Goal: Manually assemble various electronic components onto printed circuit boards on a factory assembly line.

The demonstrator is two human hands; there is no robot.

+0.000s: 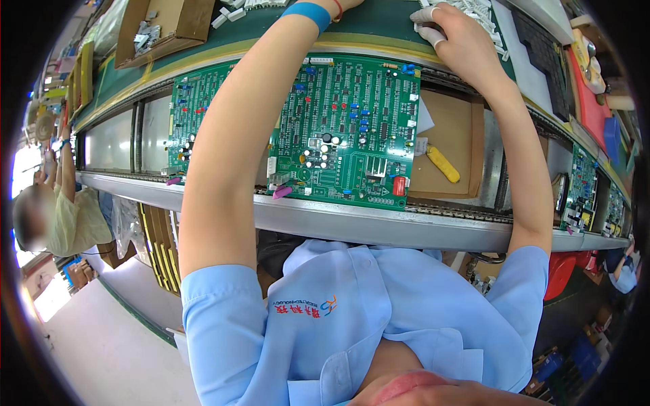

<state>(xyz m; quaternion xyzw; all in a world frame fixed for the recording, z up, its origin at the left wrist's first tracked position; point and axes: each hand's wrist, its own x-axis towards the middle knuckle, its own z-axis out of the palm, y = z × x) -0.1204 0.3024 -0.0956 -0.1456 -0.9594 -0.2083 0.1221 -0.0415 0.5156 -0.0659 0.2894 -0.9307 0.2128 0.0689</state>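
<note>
My left hand [345, 4] reaches past the far rail to the top edge, where the picture cuts off its fingers; a blue band is round the wrist. My right hand [462, 40] is above the green work surface, with pale finger cots on thumb and forefinger. Those two fingertips are drawn close together, and a tiny white bit shows at them, too small to name. Beneath my left forearm lies a green circuit board [389, 88] full of components, resting across the rails. A second circuit board [181, 122] is partly covered by that forearm.
Loose white connectors [467, 13] lie in a heap beside my right hand. A cardboard box [166, 30] with small parts stands at the far left. Between the rails sits a brown tray [467, 122] with a yellow tool [443, 164]. Further boards [582, 179] are on the right; another person [74, 220] is at left.
</note>
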